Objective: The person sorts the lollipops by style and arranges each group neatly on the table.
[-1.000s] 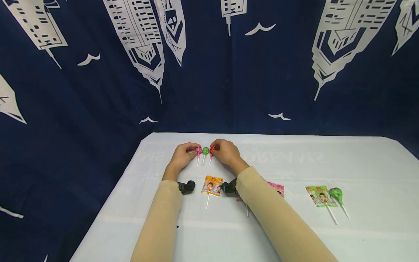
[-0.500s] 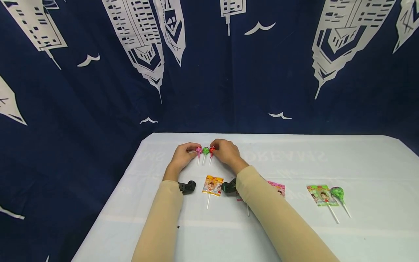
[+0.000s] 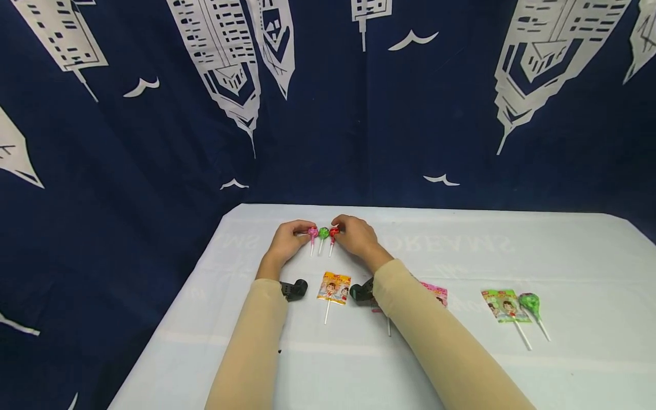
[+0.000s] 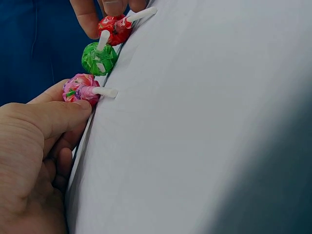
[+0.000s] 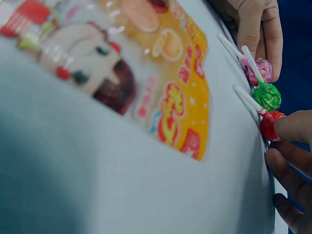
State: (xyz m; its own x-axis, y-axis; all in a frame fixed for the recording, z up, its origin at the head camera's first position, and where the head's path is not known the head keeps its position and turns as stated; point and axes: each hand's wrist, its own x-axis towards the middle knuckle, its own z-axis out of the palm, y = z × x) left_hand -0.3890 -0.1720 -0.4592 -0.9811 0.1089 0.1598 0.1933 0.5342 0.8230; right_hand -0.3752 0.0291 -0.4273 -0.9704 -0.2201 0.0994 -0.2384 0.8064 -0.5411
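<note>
Three wrapped lollipops lie side by side near the table's far edge, sticks toward me. My left hand (image 3: 285,245) pinches the pink lollipop (image 4: 81,90) by its head between thumb and fingers. In the middle sits the green lollipop (image 3: 323,233), which neither hand holds. On the right end, my right hand (image 3: 357,236) pinches the head of the red lollipop (image 5: 271,126). The left wrist view shows the red lollipop's head next to the green one. Closer to me, between my forearms, lies a flat orange-packaged lollipop (image 3: 334,287).
A pink-packaged lollipop (image 3: 435,292) is partly covered by my right sleeve (image 3: 441,336). Farther right lie a green-packaged flat lollipop (image 3: 504,306) and a round green lollipop (image 3: 530,303). Behind the white table (image 3: 574,250) hangs a dark blue patterned curtain (image 3: 328,142).
Both hands stay on the pink and red lollipops with no clear movement. The whole head view has shifted slightly.
</note>
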